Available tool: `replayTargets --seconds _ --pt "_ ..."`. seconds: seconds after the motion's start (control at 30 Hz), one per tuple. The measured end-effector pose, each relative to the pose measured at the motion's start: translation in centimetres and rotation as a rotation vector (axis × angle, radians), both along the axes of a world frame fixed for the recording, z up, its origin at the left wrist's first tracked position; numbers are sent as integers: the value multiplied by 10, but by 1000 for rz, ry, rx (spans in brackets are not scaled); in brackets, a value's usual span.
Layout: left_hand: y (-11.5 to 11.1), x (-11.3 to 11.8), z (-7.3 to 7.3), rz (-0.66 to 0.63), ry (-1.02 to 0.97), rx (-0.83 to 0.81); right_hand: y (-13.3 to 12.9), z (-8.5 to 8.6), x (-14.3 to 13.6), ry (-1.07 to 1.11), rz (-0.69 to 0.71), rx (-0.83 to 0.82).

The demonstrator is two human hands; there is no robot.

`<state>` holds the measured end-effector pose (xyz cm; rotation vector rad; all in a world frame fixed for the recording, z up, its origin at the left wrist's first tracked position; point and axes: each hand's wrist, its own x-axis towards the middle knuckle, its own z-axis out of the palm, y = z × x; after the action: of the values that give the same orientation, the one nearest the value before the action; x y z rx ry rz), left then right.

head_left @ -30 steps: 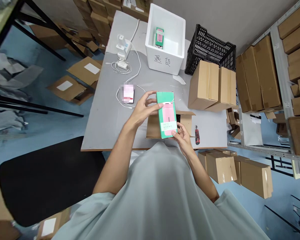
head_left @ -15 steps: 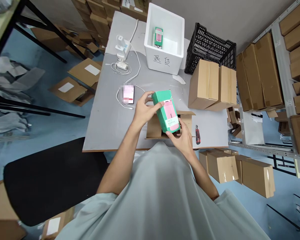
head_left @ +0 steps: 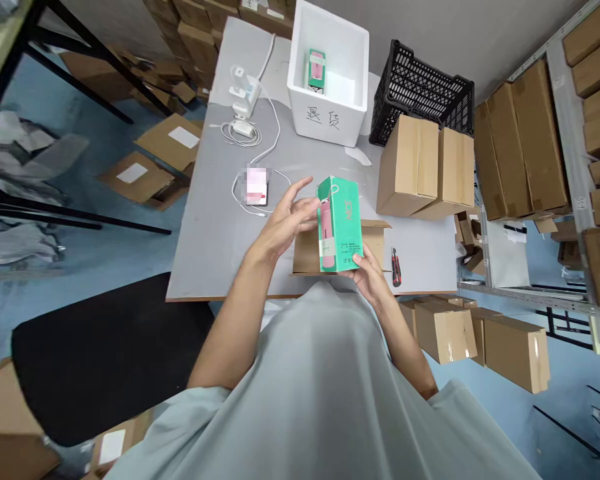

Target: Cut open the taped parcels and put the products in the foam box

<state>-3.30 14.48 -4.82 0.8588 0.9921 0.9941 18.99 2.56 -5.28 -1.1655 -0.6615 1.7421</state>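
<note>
A green box (head_left: pixel 347 223) with a pink panel is held upright above an open cardboard box (head_left: pixel 307 253) at the table's front edge. My right hand (head_left: pixel 370 273) grips its lower right corner, thumb on the green side. My left hand (head_left: pixel 293 220) is at the box's left side with its fingers apart; the fingertips are near or against the pink panel, and whether they touch it I cannot tell. A phone (head_left: pixel 257 185) with a white cable lies left of my left hand. To the right, a red and black cutter (head_left: pixel 396 268) rests on the table.
On the grey table (head_left: pixel 205 220) stand a white foam box (head_left: pixel 325 123) with a green box (head_left: pixel 317 70) inside, a black crate (head_left: pixel 405 87), two cardboard boxes (head_left: pixel 410 167) and a power strip (head_left: pixel 247 97). A black chair (head_left: pixel 110 353) is at the lower left.
The green box has turned, showing its printed green side beside the pink panel. My left hand has let go of its top left corner and opened; my right hand still holds the lower corner.
</note>
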Motion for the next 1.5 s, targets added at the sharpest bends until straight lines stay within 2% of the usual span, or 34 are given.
replayTargets --seconds 0.13,0.3,0.4,0.5,0.67,0.83,1.03,1.2,1.37,1.5 --pt "-5 9 -10 -8 -158 -46 -8 -6 -4 221 -45 -168" --pt "-8 17 -16 32 -156 -74 -13 -12 -9 287 -29 -290" --pt "-7 14 -16 55 -94 -63 -13 -9 -7 238 66 -220" --pt "-7 10 -15 82 -12 -47 -12 0 2 78 132 -89" --pt "-6 8 -13 142 106 19 -12 14 11 -203 137 48" --pt "-9 12 -10 167 170 84 -13 11 2 -318 107 64" --pt "-11 9 -12 104 148 109 -16 6 -4 -259 61 47" --pt "-11 6 -24 42 -56 9 -17 9 -2 -40 11 -31" --pt "-17 18 -31 21 -283 -51 -22 2 -5 174 25 -168" --pt "-19 25 -30 45 -311 -54 -25 -2 -8 215 68 -213"
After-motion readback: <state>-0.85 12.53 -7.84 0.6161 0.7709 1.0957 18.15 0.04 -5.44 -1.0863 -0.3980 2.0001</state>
